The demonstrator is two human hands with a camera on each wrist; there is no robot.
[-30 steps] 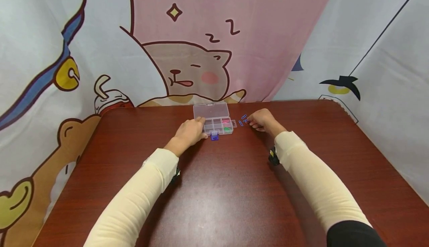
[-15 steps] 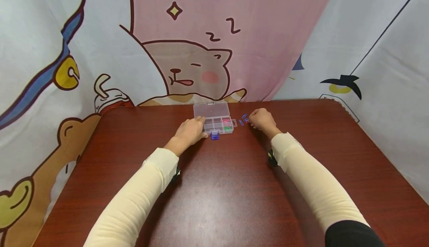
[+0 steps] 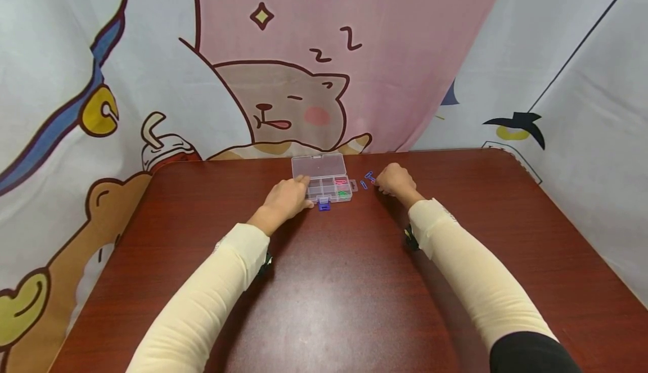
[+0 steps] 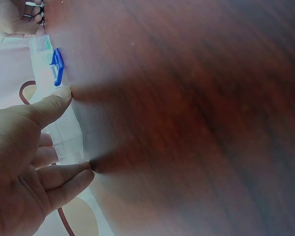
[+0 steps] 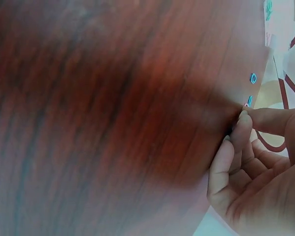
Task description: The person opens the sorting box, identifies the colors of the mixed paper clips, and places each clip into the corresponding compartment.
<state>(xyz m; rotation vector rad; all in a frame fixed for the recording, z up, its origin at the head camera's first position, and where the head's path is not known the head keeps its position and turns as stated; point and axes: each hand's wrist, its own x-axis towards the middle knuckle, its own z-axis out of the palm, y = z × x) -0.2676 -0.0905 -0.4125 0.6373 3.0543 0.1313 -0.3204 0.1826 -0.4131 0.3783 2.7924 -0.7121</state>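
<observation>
My left hand (image 3: 286, 198) grips the left end of a clear plastic compartment box (image 3: 331, 200), thumb at the front wall and fingers around the side. Its lid (image 3: 319, 166) lies open toward the back wall, and a blue latch (image 3: 324, 206) hangs at the front. Pink clips (image 3: 341, 181) and green clips (image 3: 343, 194) lie in the right-hand compartments. To the right of the box, my right hand (image 3: 396, 180) pinches at a blue paper clip (image 3: 373, 180) close to the table; the fingertips partly hide it. Another blue paper clip (image 5: 253, 78) lies just beyond those fingertips.
One loose blue paper clip (image 3: 363, 184) lies between the box's hanging tab (image 3: 354, 185) and my right hand. The brown wooden table (image 3: 324, 283) ends just behind the box, against a printed cloth (image 3: 283, 103).
My right hand stays low beside the blue clips; the clip at its fingertips has shifted slightly and now overlaps the rear one. The left hand and box have not moved.
</observation>
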